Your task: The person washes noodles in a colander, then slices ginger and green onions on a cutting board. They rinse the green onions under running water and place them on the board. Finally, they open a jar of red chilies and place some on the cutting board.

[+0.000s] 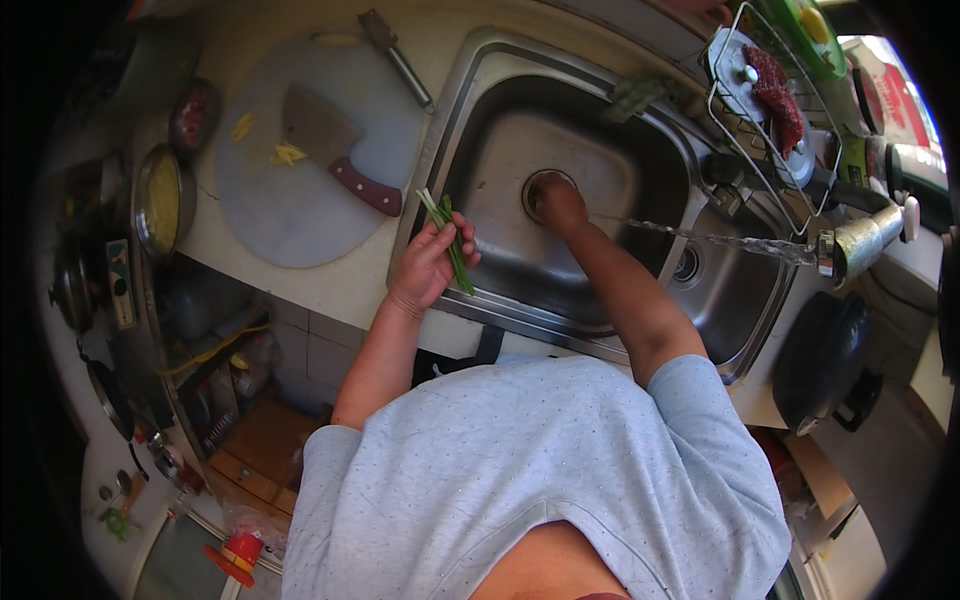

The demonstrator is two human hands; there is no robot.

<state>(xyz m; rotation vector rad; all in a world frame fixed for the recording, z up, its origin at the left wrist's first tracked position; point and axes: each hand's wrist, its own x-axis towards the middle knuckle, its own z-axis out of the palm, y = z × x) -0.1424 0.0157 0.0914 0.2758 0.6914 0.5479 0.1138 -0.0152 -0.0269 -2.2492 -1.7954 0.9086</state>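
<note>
My left hand holds a small bunch of green onion stalks over the left rim of the stainless steel sink. Down in the large basin, my right hand is at the drain; its fingertips are hidden, so whether it grips anything does not show. Water streams from the faucet towards my right wrist. Left of the sink, a cleaver with a dark red handle lies on a round cutting board, beside cut yellow pieces. A peeler rests at the board's upper right edge.
A metal bowl and a small bowl of red meat stand left of the board. A wire rack holding a plate with meat is at upper right. A black pan stands right of the small basin.
</note>
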